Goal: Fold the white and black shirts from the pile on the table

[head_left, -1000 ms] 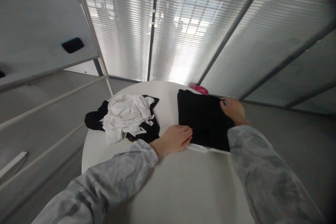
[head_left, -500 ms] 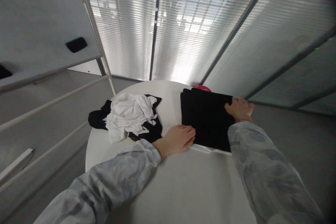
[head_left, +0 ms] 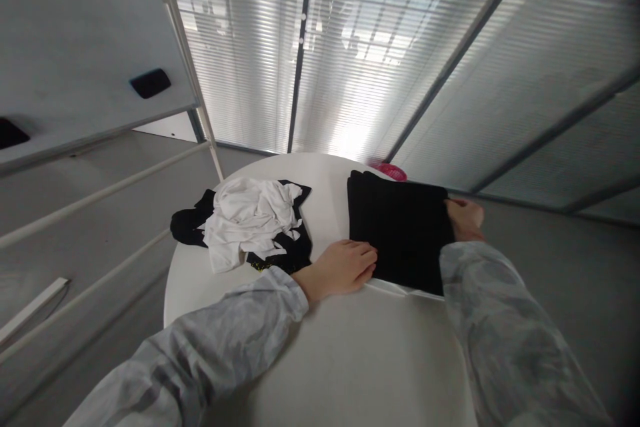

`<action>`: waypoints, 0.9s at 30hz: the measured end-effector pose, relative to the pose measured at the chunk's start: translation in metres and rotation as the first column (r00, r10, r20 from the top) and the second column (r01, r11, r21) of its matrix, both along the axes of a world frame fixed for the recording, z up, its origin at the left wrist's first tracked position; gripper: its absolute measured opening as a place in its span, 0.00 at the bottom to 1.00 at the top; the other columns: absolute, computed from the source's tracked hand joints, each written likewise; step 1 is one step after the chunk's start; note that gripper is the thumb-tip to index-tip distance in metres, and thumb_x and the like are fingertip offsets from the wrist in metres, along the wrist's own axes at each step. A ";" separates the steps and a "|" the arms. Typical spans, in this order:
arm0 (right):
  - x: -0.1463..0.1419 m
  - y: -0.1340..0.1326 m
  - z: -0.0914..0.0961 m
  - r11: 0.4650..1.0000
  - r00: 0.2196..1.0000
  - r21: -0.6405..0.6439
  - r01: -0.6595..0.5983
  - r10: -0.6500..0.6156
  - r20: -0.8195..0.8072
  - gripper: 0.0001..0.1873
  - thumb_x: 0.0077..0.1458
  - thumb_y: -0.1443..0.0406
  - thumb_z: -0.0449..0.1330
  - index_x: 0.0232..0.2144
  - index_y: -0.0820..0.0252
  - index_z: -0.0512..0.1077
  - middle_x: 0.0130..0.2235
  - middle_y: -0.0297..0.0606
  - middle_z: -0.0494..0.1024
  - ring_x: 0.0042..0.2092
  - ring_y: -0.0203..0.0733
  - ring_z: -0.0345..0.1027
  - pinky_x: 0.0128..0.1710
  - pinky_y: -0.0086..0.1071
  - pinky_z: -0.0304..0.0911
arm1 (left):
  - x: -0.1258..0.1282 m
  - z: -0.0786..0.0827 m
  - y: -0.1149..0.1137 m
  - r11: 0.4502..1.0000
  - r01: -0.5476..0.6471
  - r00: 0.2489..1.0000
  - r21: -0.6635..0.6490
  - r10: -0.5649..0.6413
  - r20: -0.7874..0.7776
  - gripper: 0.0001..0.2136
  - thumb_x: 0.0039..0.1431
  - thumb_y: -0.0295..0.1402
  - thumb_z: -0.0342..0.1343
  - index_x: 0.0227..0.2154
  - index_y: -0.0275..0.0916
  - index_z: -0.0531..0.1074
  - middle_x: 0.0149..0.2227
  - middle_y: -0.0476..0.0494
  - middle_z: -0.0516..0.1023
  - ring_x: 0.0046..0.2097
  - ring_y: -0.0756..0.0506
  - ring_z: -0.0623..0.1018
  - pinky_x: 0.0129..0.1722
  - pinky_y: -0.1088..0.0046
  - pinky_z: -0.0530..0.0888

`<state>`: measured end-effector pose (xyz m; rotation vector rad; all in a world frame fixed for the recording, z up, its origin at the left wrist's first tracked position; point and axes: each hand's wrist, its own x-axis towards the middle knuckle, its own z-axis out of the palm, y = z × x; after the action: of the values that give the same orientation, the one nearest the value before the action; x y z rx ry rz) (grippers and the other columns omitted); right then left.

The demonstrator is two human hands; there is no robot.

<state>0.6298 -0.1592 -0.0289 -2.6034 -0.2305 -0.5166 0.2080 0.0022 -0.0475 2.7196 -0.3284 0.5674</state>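
Observation:
A folded black garment (head_left: 400,233) lies on the right side of the round white table (head_left: 350,353), with a white layer showing along its near edge. At its near left corner rests my left hand (head_left: 345,265), fingers together and curled onto the cloth. My right hand (head_left: 465,215) is closed on the garment's far right edge, its fingertips partly hidden by the cloth. To the left lies a crumpled white garment (head_left: 250,213), apart from both hands, heaped over black clothing (head_left: 187,225) with small yellow marks.
A pink basket (head_left: 391,172) shows behind the table's far right edge. Left of the table stands a white frame with rails (head_left: 110,192) under a grey board (head_left: 75,27). Glass partitions with blinds (head_left: 350,80) rise behind the table.
My right hand has gone from spread fingers at the garment's right side to a closed grip on its edge. My left hand stays at the near left corner.

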 end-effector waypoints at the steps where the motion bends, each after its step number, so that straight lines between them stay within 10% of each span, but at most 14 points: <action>1: 0.002 0.002 0.000 1.000 1.000 0.025 0.014 -0.014 -0.019 0.17 0.64 0.65 0.64 0.49 0.70 0.87 0.40 0.56 0.87 0.38 0.48 0.78 0.41 0.38 0.70 | 0.000 0.000 0.000 1.000 0.002 1.000 -0.001 -0.002 0.000 0.13 0.81 0.35 0.48 0.54 0.38 0.77 0.58 0.34 0.84 0.61 0.41 0.84 0.64 0.62 0.79; 6: -0.004 0.014 0.007 0.997 1.000 0.074 -0.008 0.009 -0.017 0.26 0.70 0.63 0.58 0.64 0.68 0.78 0.60 0.60 0.83 0.58 0.49 0.77 0.60 0.38 0.67 | 0.002 -0.004 -0.001 1.000 -0.008 1.000 -0.002 0.008 0.003 0.13 0.81 0.35 0.48 0.55 0.37 0.77 0.59 0.33 0.84 0.63 0.41 0.83 0.65 0.61 0.79; 9: -0.031 0.022 0.012 0.947 0.943 -0.045 -0.317 0.320 0.096 0.27 0.72 0.59 0.57 0.67 0.66 0.75 0.68 0.57 0.78 0.68 0.51 0.70 0.71 0.40 0.59 | 0.002 -0.006 0.000 1.000 -0.016 1.000 -0.009 0.016 0.015 0.13 0.81 0.36 0.49 0.54 0.37 0.77 0.59 0.33 0.84 0.64 0.40 0.82 0.66 0.60 0.79; 13: -0.084 0.032 0.000 0.562 0.595 -0.314 -0.765 0.804 -0.012 0.28 0.75 0.53 0.54 0.68 0.59 0.75 0.74 0.50 0.73 0.75 0.54 0.64 0.77 0.48 0.55 | 0.002 -0.009 0.000 1.000 -0.015 1.000 -0.020 0.015 0.027 0.13 0.80 0.36 0.51 0.54 0.36 0.78 0.59 0.33 0.84 0.63 0.40 0.83 0.65 0.61 0.79; 15: -0.103 0.037 -0.012 0.488 0.552 -0.343 -0.803 0.826 -0.117 0.32 0.76 0.50 0.52 0.73 0.55 0.70 0.77 0.47 0.69 0.77 0.56 0.62 0.77 0.56 0.57 | 0.002 -0.010 -0.001 0.999 -0.021 0.999 -0.032 0.021 0.025 0.13 0.79 0.36 0.52 0.55 0.37 0.78 0.59 0.34 0.85 0.62 0.40 0.84 0.63 0.62 0.80; 21: -0.104 0.061 -0.021 0.614 0.714 -0.378 -0.693 0.657 -0.242 0.41 0.77 0.46 0.47 0.80 0.62 0.59 0.81 0.53 0.58 0.81 0.63 0.52 0.79 0.64 0.51 | -0.006 -0.005 -0.006 0.996 -0.083 0.996 -0.044 0.082 -0.025 0.16 0.75 0.39 0.55 0.58 0.39 0.79 0.59 0.37 0.86 0.54 0.40 0.88 0.49 0.64 0.84; 27: -0.133 0.045 -0.010 0.594 0.656 -0.314 -0.740 0.740 -0.148 0.40 0.77 0.45 0.46 0.80 0.60 0.61 0.81 0.50 0.58 0.82 0.60 0.50 0.79 0.63 0.52 | -0.014 0.001 -0.010 0.987 -0.144 0.990 -0.070 0.143 -0.023 0.14 0.75 0.41 0.55 0.37 0.41 0.81 0.38 0.44 0.88 0.36 0.44 0.86 0.32 0.70 0.75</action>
<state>0.4971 -0.1142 -0.0385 -2.4951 -1.4641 -0.1587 0.1942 -0.0077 -0.0464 2.6920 -0.1060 0.5815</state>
